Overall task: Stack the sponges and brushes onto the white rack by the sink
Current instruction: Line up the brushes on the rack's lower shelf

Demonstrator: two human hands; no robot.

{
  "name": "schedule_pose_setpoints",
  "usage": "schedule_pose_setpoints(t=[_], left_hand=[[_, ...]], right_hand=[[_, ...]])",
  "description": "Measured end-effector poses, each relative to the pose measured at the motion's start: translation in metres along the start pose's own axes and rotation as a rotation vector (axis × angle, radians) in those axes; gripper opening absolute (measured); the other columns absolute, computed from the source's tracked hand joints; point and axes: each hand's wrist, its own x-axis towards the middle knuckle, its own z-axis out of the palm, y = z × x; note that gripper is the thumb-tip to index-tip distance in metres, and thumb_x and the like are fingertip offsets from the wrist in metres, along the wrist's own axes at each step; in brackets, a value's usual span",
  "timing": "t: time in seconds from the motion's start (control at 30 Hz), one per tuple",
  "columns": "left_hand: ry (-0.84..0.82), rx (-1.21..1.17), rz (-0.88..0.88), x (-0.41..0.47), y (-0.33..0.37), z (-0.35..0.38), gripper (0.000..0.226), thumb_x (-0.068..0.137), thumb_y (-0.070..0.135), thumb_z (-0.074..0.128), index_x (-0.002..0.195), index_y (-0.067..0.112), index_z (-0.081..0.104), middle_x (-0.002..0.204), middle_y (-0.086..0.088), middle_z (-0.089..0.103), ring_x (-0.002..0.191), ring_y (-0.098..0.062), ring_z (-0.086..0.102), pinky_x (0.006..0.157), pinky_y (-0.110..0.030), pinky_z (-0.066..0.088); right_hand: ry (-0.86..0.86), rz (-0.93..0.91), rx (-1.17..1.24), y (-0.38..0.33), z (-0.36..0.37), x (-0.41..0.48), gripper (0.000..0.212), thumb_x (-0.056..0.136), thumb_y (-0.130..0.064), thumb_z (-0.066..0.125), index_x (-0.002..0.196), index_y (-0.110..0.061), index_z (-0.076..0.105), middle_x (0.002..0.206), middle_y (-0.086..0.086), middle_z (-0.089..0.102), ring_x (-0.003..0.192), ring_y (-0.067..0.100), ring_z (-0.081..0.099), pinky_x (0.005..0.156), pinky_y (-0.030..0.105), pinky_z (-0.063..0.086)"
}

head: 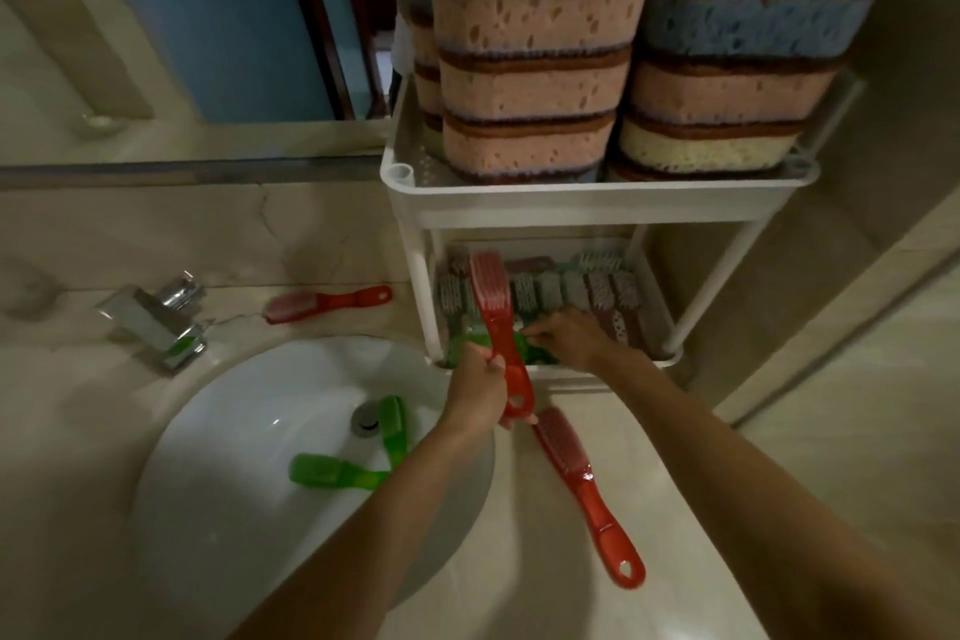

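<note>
The white rack [597,195] stands on the counter right of the sink [234,437]. Its top shelf holds stacks of sponges [535,68]; its lower shelf holds a row of brushes [587,291]. My left hand [478,392] grips the handle of a red brush [498,322], head pointing up in front of the lower shelf. My right hand [563,335] reaches into the lower shelf and pinches a green brush [530,353] there. Another red brush [582,489] lies on the counter. A third red brush [327,303] lies behind the sink. Two green brushes [332,470] lie in the basin.
A chrome tap [156,322] sits at the sink's back left. A mirror [182,16] lines the wall above the counter. A wall closes in right of the rack.
</note>
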Motion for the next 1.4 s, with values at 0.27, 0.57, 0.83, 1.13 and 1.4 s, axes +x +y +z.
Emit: schedule_pose_setpoints(t=[0.27, 0.57, 0.83, 1.13, 1.4], left_hand=[[0.007, -0.014, -0.035, 0.005, -0.009, 0.006, 0.01, 0.102, 0.017, 0.029, 0.102, 0.009, 0.035, 0.096, -0.019, 0.06, 0.03, -0.005, 0.055, 0.029, -0.016, 0.036], [-0.021, -0.079, -0.055, 0.001, -0.006, 0.006, 0.007, 0.102, 0.015, 0.028, 0.103, 0.011, 0.034, 0.089, -0.015, 0.063, 0.043, -0.012, 0.062, 0.032, -0.017, 0.043], [-0.013, 0.098, 0.1, 0.011, -0.006, 0.024, 0.008, 0.1, 0.016, 0.034, 0.106, 0.011, 0.035, 0.109, -0.021, 0.058, 0.074, -0.027, 0.07, 0.038, -0.02, 0.051], [-0.048, 0.323, 0.317, 0.024, -0.003, 0.013, 0.026, 0.096, 0.005, 0.036, 0.077, 0.019, 0.047, 0.083, -0.002, 0.054, 0.079, -0.021, 0.056, 0.064, -0.026, 0.046], [0.118, 0.919, 0.439, 0.036, -0.026, -0.01, 0.046, 0.092, -0.002, 0.039, 0.135, 0.011, 0.045, 0.14, -0.004, 0.044, 0.132, -0.021, 0.036, 0.112, -0.03, 0.024]], right_hand=[[0.119, -0.108, 0.054, 0.021, 0.041, 0.026, 0.035, 0.087, -0.005, 0.055, 0.112, -0.026, 0.068, 0.116, 0.012, 0.066, 0.105, 0.031, 0.061, 0.094, 0.044, 0.048], [0.155, 0.011, 0.469, -0.005, 0.01, -0.009, 0.029, 0.093, 0.003, 0.044, 0.109, -0.001, 0.068, 0.102, 0.015, 0.065, 0.094, 0.021, 0.057, 0.088, 0.024, 0.04], [0.023, 0.247, 0.9, -0.032, -0.027, -0.043, 0.02, 0.089, -0.026, 0.058, 0.092, -0.007, 0.066, 0.076, -0.005, 0.058, 0.069, 0.004, 0.051, 0.062, 0.019, 0.04], [0.131, 0.28, 0.432, -0.024, -0.04, -0.01, 0.006, 0.089, -0.011, 0.054, 0.095, -0.013, 0.053, 0.091, 0.006, 0.057, 0.082, 0.019, 0.057, 0.067, 0.022, 0.048], [-0.004, 0.11, -0.022, -0.034, -0.025, 0.021, 0.016, 0.087, -0.006, 0.055, 0.103, -0.005, 0.059, 0.109, 0.016, 0.066, 0.092, 0.027, 0.064, 0.078, 0.03, 0.05]])
